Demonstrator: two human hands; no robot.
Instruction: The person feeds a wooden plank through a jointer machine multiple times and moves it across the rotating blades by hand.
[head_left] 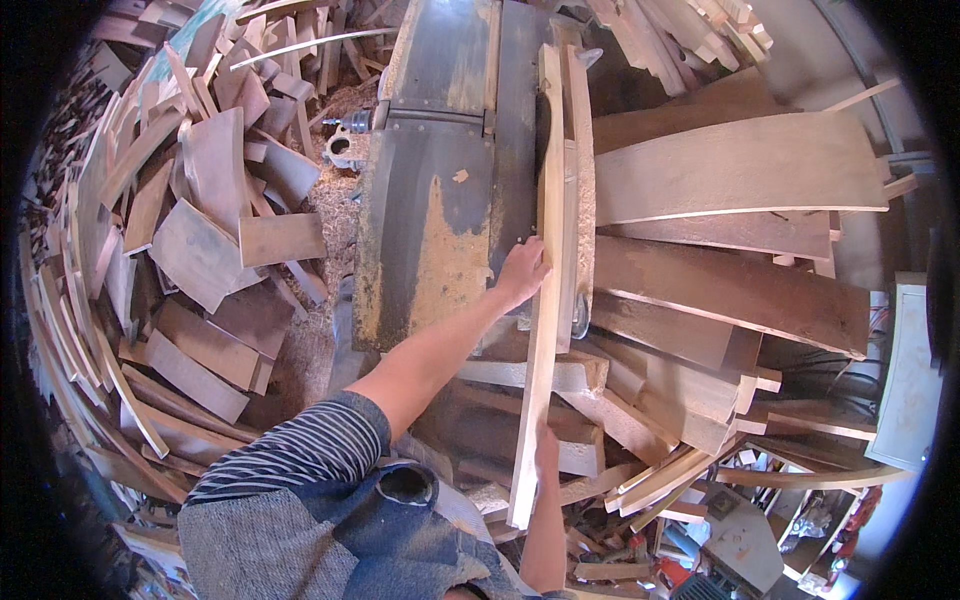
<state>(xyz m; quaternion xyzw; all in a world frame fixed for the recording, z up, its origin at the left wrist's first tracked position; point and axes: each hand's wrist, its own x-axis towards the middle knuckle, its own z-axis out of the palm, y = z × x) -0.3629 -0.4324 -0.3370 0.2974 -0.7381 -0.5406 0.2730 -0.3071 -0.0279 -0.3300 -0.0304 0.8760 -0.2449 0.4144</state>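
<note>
A long, narrow wooden board [540, 350] stands on edge along the right side of a grey metal jointer bed [420, 240], beside its upright fence [580, 180]. Its near end juts out past the machine toward me. My left hand [524, 270] grips the board near the middle of its length, fingers against its left face and top edge. Close to the near end, my right hand [547, 447] holds it from the right side; the board hides most of those fingers. Yellowish sawdust is spread over the bed.
Loose wood offcuts [200, 250] are heaped on the left, with wood shavings [340, 210] beside the machine. Wide planks [740, 165] are stacked right of the fence. More boards [580, 440] lie below the bed's near end. A pale cabinet [905, 370] stands far right.
</note>
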